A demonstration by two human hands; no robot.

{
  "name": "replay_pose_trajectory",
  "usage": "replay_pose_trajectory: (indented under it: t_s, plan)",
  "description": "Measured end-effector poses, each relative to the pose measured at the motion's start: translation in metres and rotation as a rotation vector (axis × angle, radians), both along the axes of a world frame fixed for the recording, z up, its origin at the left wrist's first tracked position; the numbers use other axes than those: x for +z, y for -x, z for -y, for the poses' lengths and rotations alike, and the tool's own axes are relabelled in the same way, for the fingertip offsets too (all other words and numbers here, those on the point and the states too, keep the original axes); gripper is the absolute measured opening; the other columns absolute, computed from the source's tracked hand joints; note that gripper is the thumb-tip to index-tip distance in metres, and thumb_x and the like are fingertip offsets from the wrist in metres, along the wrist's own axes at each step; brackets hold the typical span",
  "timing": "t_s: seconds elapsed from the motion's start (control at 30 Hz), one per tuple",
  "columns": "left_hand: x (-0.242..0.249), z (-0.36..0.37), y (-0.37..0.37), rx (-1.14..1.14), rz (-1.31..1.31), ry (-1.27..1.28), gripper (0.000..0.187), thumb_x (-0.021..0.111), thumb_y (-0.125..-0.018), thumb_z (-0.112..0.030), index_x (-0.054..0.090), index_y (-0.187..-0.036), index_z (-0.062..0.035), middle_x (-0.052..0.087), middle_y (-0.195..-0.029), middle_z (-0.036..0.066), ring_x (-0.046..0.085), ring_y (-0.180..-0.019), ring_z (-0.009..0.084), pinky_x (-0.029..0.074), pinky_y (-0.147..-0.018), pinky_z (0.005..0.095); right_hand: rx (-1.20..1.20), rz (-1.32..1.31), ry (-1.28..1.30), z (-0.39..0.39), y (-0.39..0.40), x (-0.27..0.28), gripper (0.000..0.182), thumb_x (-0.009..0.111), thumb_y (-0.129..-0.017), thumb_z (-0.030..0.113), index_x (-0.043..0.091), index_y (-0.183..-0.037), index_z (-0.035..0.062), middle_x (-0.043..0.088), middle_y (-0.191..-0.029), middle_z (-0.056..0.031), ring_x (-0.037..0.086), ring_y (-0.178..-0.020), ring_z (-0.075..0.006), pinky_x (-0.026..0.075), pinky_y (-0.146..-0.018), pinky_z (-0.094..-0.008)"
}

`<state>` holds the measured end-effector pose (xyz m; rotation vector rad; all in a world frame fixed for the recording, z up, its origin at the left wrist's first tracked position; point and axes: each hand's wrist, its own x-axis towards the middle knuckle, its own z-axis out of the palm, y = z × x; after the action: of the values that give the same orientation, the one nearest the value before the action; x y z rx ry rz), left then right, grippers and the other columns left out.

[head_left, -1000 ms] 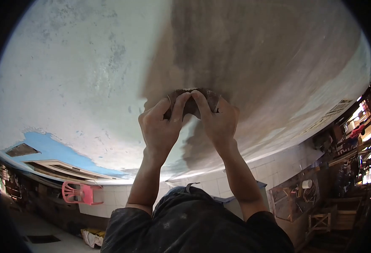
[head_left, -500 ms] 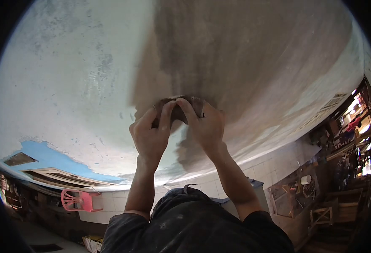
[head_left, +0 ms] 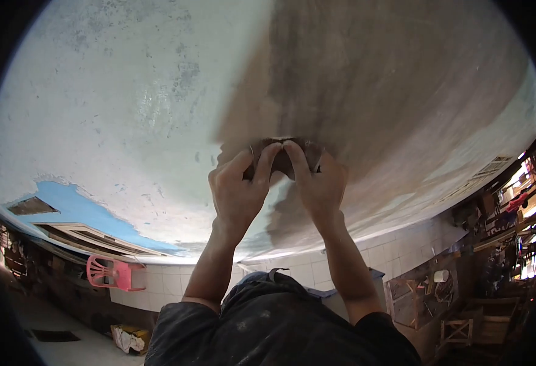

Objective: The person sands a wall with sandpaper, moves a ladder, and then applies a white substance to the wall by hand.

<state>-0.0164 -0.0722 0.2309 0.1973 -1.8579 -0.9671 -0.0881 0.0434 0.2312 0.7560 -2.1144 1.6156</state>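
Sandpaper piece (head_left: pixel 282 163) pressed flat against the big pale surface (head_left: pixel 128 110), right at the border where the whitish part meets the darker brown zone (head_left: pixel 390 91). Probably kept there so that the rubbing works along this border.

Nearest to the camera, a dark shirt (head_left: pixel 274 323) with pale dust marks, and two bare forearms going away from it. Then the left hand (head_left: pixel 239 195) and the right hand (head_left: pixel 321 186), close together, almost touching at the fingers. Both grips closed on the sandpaper piece: fingers bent over its near edge and pushing it onto the surface, thumbs not clearly visible. Two hands on one small sheet, most likely for more pressure and to stop it from sliding out or folding.

Farther away, a blue patch (head_left: pixel 79 207) at the edge of the surface, a pink plastic chair (head_left: pixel 110 272) before a white tiled wall (head_left: pixel 170 283), and at the right side a crowded workshop corner with a wooden frame (head_left: pixel 460 329). Too small and curved by the lens to name more.

Compared with half a second ago: hands and sandpaper a little more to the right in the view, again close to the place of one second ago. Same closed grip, same spot on the border. Chair also shifted slightly, so partly a head movement.
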Motion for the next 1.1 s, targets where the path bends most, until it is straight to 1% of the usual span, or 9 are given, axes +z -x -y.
replay_pose_trajectory:
  t_s: [0.17, 0.27, 0.4, 0.53, 0.63, 0.73, 0.87, 0.97, 1.1]
  plan:
    - [0.043, 0.005, 0.003, 0.056, 0.013, 0.072, 0.018, 0.076, -0.090, -0.018, 0.077, -0.093, -0.0006, 0.070, -0.065, 0.010, 0.061, -0.053, 0.0050, 0.045, -0.047, 0.0250, 0.006, -0.102, 0.057, 0.005, -0.001, 0.048, 0.031, 0.073, -0.092, 0.034, 0.077, -0.101, 0.0045, 0.077, -0.089, -0.0085, 0.074, -0.076, -0.0150, 0.056, -0.069, -0.0274]
    - [0.067, 0.004, 0.002, -0.022, 0.028, -0.054, 0.017, 0.075, -0.091, -0.017, 0.077, -0.099, -0.0027, 0.071, -0.068, 0.010, 0.063, -0.056, 0.0051, 0.047, -0.049, 0.0252, 0.163, 0.099, 0.136, 0.005, 0.001, 0.073, 0.031, 0.073, -0.092, 0.034, 0.077, -0.102, 0.0049, 0.077, -0.089, -0.0080, 0.074, -0.077, -0.0153, 0.056, -0.071, -0.0276]
    - [0.039, 0.002, -0.003, -0.014, 0.064, 0.035, 0.017, 0.075, -0.091, -0.018, 0.078, -0.100, -0.0039, 0.073, -0.071, 0.011, 0.065, -0.059, 0.0061, 0.050, -0.052, 0.0266, 0.013, 0.001, 0.035, 0.001, -0.006, 0.036, 0.031, 0.073, -0.093, 0.034, 0.076, -0.103, 0.0046, 0.077, -0.089, -0.0086, 0.074, -0.079, -0.0157, 0.055, -0.071, -0.0284]
    - [0.013, 0.002, -0.001, -0.001, 0.068, 0.032, 0.018, 0.077, -0.089, -0.019, 0.077, -0.087, -0.0014, 0.068, -0.062, 0.010, 0.059, -0.052, 0.0055, 0.045, -0.048, 0.0258, -0.011, -0.004, -0.001, -0.001, -0.001, 0.016, 0.032, 0.072, -0.093, 0.035, 0.076, -0.104, 0.0049, 0.076, -0.089, -0.0093, 0.073, -0.079, -0.0160, 0.054, -0.071, -0.0293]
    - [0.053, 0.000, 0.000, 0.030, 0.026, 0.120, 0.022, 0.078, -0.088, -0.019, 0.073, -0.079, 0.0010, 0.067, -0.060, 0.009, 0.058, -0.051, 0.0046, 0.043, -0.046, 0.0253, 0.014, 0.001, 0.017, -0.002, -0.002, 0.056, 0.031, 0.072, -0.094, 0.034, 0.076, -0.104, 0.0051, 0.076, -0.089, -0.0100, 0.073, -0.079, -0.0157, 0.055, -0.071, -0.0289]
    - [0.080, -0.002, 0.006, -0.079, 0.013, -0.080, 0.025, 0.078, -0.088, -0.019, 0.071, -0.075, 0.0019, 0.066, -0.059, 0.009, 0.057, -0.051, 0.0042, 0.043, -0.046, 0.0252, 0.071, 0.000, 0.087, -0.002, 0.000, 0.077, 0.028, 0.071, -0.094, 0.031, 0.076, -0.104, 0.0052, 0.076, -0.088, -0.0102, 0.073, -0.078, -0.0147, 0.055, -0.071, -0.0276]
    - [0.031, 0.001, 0.010, 0.017, 0.019, 0.168, 0.022, 0.077, -0.088, -0.018, 0.072, -0.078, 0.0013, 0.067, -0.060, 0.011, 0.061, -0.049, 0.0088, 0.044, -0.047, 0.0268, -0.093, -0.158, -0.045, -0.007, 0.005, 0.035, 0.026, 0.069, -0.095, 0.029, 0.076, -0.104, 0.0052, 0.076, -0.088, -0.0095, 0.073, -0.078, -0.0137, 0.055, -0.070, -0.0268]
    - [0.012, -0.010, 0.010, -0.062, -0.061, 0.011, 0.033, 0.072, -0.092, -0.024, 0.065, -0.069, -0.0002, 0.062, -0.059, 0.016, 0.060, -0.046, 0.0318, 0.044, -0.046, 0.0391, -0.046, 0.017, 0.052, -0.006, 0.001, 0.001, 0.029, 0.070, -0.094, 0.032, 0.076, -0.104, 0.0045, 0.076, -0.089, -0.0098, 0.073, -0.082, -0.0155, 0.055, -0.074, -0.0283]
    - [0.051, -0.011, 0.010, -0.015, 0.033, 0.085, 0.036, 0.071, -0.092, -0.027, 0.065, -0.068, -0.0012, 0.061, -0.058, 0.016, 0.060, -0.047, 0.0332, 0.044, -0.046, 0.0399, -0.119, -0.051, -0.022, -0.013, 0.004, 0.048, 0.031, 0.070, -0.094, 0.034, 0.076, -0.102, 0.0040, 0.076, -0.091, -0.0108, 0.073, -0.084, -0.0179, 0.055, -0.075, -0.0298]
